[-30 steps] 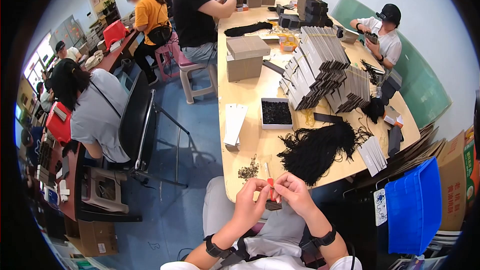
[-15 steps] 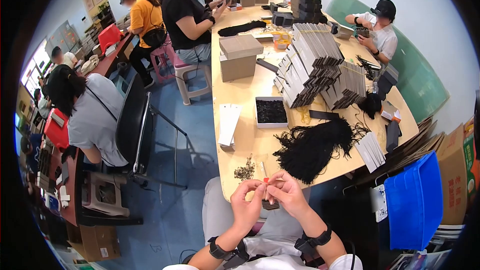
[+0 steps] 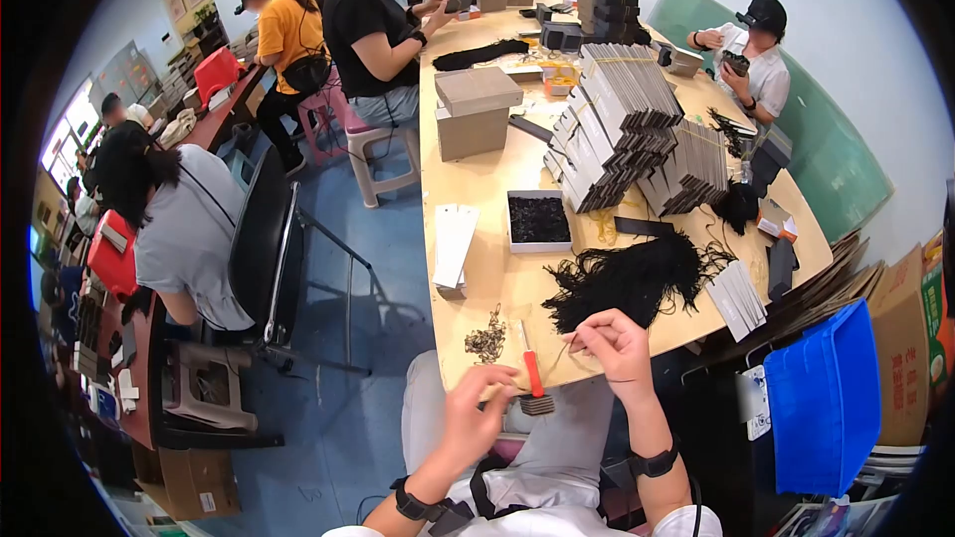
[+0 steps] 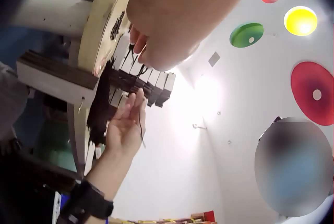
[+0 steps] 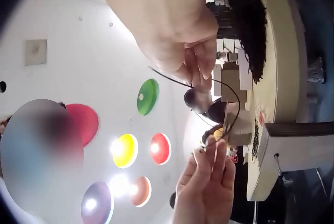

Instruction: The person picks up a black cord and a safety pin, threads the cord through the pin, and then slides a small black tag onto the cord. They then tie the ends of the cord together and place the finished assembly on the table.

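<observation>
A thin black cord (image 5: pixel 238 104) bows between the two hands in the right wrist view. My left hand (image 3: pixel 476 410) pinches one part of it between thumb and fingertips, and my right hand (image 3: pixel 617 346), farther right and a little higher over the table edge, pinches another part. Between the hands, a red strip (image 3: pixel 533 374) stands above a small stack of grey-brown boards (image 3: pixel 538 405) at the table's near edge. Seen from the left wrist, the stack (image 4: pixel 57 80) has a small metal-looking loop on its pale face.
A black cord bundle (image 3: pixel 632 283) lies beyond my right hand. Small metallic pieces (image 3: pixel 485 340), white cards (image 3: pixel 456 244) and a white box of black pieces (image 3: pixel 539 221) lie on the table (image 3: pixel 497 179). Tall board stacks (image 3: pixel 622 129) stand farther back; a blue bin (image 3: pixel 828 403) is at right.
My hands, close together before, have moved apart, the right one up and rightward, the left one slightly down and leftward. The red strip now shows fully between them.
</observation>
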A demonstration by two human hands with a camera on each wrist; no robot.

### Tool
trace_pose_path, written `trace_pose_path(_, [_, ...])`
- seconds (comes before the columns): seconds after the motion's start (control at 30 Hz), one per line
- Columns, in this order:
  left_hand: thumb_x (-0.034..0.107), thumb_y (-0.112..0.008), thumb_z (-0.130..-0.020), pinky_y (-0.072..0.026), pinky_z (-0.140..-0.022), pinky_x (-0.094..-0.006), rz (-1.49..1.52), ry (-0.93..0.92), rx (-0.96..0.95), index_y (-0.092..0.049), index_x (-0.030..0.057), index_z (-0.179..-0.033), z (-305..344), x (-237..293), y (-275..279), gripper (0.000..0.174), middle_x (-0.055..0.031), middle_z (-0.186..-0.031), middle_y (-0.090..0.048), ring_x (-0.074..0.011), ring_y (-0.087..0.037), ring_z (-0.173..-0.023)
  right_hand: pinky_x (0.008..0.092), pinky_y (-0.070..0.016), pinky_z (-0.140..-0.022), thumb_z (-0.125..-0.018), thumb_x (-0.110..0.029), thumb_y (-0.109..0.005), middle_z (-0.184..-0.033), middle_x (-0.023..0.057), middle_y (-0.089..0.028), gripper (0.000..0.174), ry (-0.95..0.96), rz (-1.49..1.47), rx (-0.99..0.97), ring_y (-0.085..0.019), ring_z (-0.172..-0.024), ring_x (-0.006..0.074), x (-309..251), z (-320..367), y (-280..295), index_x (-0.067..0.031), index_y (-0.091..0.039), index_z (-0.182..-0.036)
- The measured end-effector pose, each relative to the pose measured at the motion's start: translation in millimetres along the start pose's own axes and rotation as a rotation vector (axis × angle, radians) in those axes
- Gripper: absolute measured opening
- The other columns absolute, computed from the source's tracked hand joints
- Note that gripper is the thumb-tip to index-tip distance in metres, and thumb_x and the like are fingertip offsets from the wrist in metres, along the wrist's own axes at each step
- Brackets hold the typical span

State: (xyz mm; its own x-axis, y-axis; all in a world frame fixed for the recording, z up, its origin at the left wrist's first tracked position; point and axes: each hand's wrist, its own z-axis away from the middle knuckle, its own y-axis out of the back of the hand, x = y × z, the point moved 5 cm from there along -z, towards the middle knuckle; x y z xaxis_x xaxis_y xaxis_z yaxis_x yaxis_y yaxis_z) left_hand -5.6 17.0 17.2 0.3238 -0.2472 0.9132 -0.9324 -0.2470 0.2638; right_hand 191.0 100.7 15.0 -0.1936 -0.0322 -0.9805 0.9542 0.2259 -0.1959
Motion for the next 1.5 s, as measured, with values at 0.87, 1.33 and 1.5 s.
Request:
trace_pose_path(0.87, [0.008, -0.058, -0.092, -0.0480, -0.085, -0.0313, 0.838, 0.450, -0.154, -0.055, 0.0019, -0.094, 16, -13, -24, 0.007, -0.0075, -0.097, -0.058, -0.0167, -0.060, -0.092, 0.0219, -0.0429, -0.058, -0.081, -0.003, -0.069, -0.077, 0.0034, -0.064, 0.006, 0.009, 0.379, -0.522, -0.056, -0.065, 0.0090, 24, 75, -32, 0.0002, -0.068, -0.086])
trace_pose_path(1.33, [0.010, -0.054, -0.095, -0.0410, -0.098, -0.0352, 0.911, 0.453, -0.445, -0.054, 0.0023, -0.097, 34, 1, -37, 0.008, -0.0131, -0.117, -0.059, -0.0173, -0.056, -0.108, 0.0211, -0.0371, -0.046, -0.076, 0.001, -0.072, -0.069, 0.0042, -0.060, 0.009, 0.328, 0.501, -0.013, -0.050, -0.052, 0.0089, -20, 67, -30, -0.0035, -0.065, -0.081])
trace_pose_path(1.5, [0.012, -0.054, -0.095, -0.0404, -0.100, -0.0370, 1.296, 0.630, -0.361, -0.056, 0.0028, -0.100, 33, -3, -42, 0.011, -0.0107, -0.115, -0.059, -0.0176, -0.056, -0.107, 0.0220, -0.0374, -0.045, -0.075, 0.001, -0.073, -0.068, 0.0058, -0.060, 0.012, 0.395, 0.554, -0.088, -0.051, -0.051, 0.0114, -18, 83, -26, -0.0034, -0.066, -0.083])
